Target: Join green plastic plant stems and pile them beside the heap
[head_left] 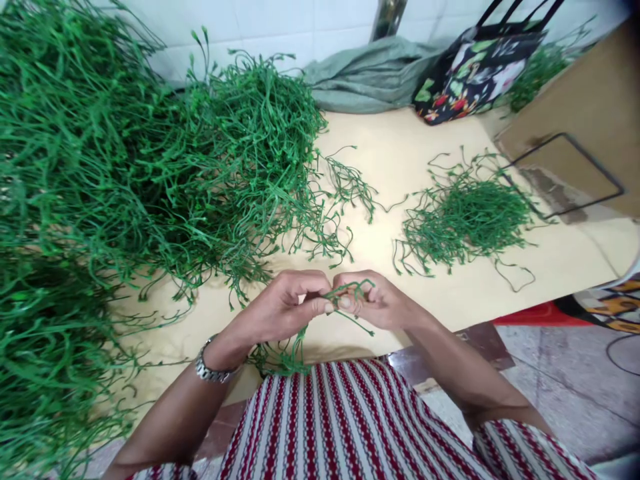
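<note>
Near the table's front edge, my left hand (pixel 293 300) and my right hand (pixel 373 300) meet with thumbs and fingertips pinched close together. Between them is a thin green plastic plant stem (pixel 354 288) with short branching ends, gripped by both hands. One thin end sticks out below the right fingers. Beneath my left hand, a few more green stems (pixel 287 357) lie at the table edge against the striped shirt. The exact point where the fingertips press on the stem is partly hidden.
A large heap of green stems (pixel 150 160) covers the left side of the table (pixel 380 267). A smaller pile (pixel 470 213) lies at right, near a black wire frame (pixel 595 160) and cardboard (pixel 580 113). Behind are a grey-green cloth (pixel 370 73) and a floral bag (pixel 475 77).
</note>
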`<state>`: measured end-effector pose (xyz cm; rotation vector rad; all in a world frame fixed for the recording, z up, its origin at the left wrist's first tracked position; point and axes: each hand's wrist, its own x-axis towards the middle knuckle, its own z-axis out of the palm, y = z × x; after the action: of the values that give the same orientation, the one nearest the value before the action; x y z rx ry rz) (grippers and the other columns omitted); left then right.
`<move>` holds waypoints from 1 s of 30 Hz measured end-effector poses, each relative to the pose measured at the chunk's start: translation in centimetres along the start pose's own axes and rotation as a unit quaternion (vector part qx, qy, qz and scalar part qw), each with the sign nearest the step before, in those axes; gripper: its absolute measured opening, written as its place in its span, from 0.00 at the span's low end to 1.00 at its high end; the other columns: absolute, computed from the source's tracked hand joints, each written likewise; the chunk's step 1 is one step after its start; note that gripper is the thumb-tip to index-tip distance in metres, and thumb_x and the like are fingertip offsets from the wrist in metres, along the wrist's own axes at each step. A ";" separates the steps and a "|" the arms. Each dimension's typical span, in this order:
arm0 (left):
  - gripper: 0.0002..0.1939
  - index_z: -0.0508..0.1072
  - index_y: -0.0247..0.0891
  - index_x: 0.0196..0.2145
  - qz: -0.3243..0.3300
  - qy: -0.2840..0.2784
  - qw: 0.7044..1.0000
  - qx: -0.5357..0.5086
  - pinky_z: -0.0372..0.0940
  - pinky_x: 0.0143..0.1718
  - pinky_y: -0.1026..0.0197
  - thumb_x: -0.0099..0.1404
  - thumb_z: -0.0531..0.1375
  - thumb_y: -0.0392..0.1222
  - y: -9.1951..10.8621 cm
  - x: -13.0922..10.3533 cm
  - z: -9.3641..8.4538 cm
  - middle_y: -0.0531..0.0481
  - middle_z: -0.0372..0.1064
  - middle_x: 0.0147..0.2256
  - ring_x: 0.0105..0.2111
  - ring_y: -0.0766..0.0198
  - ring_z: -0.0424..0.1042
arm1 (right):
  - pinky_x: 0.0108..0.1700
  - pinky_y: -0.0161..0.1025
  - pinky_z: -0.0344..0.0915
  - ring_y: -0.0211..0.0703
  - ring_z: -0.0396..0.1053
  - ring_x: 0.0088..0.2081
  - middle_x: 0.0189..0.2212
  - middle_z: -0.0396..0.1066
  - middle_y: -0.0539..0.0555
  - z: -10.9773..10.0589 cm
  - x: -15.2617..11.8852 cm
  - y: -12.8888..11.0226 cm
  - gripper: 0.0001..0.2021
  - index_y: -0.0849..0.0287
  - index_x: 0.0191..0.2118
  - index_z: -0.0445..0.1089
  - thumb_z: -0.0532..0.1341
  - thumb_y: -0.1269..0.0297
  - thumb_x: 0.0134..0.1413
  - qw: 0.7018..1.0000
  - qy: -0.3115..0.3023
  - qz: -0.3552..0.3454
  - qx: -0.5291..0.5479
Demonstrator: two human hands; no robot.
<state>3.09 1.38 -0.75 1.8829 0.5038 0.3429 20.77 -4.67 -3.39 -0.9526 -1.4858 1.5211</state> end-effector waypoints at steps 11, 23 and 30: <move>0.06 0.62 0.37 0.27 0.038 -0.041 0.955 0.290 0.53 0.26 0.64 0.63 0.51 0.33 1.9 0.0 0.1 0.53 0.61 0.24 0.24 0.67 0.59 | 0.23 0.30 0.51 0.31 0.53 0.22 0.20 0.55 0.46 -0.6 0.2 0.8 0.16 0.62 0.26 0.61 0.54 0.55 0.57 0.995 -0.019 -0.035 -0.091; 0.08 0.61 0.36 0.23 0.012 0.034 0.963 0.267 0.50 0.25 0.66 0.59 0.52 0.30 0.6 0.2 0.1 0.56 0.57 0.21 0.22 0.71 0.56 | 0.25 0.30 0.55 0.31 0.57 0.23 0.22 0.59 0.47 -0.1 0.5 0.9 0.11 0.62 0.29 0.62 0.54 0.60 0.58 0.988 0.058 -0.061 -0.127; 0.13 0.52 0.36 0.18 0.042 0.020 0.966 0.256 0.44 0.22 0.64 0.51 0.53 0.25 0.5 0.1 0.4 0.58 0.48 0.17 0.19 0.73 0.49 | 0.25 0.31 0.46 0.31 0.48 0.22 0.18 0.47 0.43 -0.4 0.8 -0.4 0.12 0.59 0.22 0.50 0.54 0.70 0.53 0.962 -0.018 -0.104 -0.252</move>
<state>3.43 0.99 -0.45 2.4076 0.5781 0.3278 20.87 -3.78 -2.96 -1.0147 -1.9827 1.0295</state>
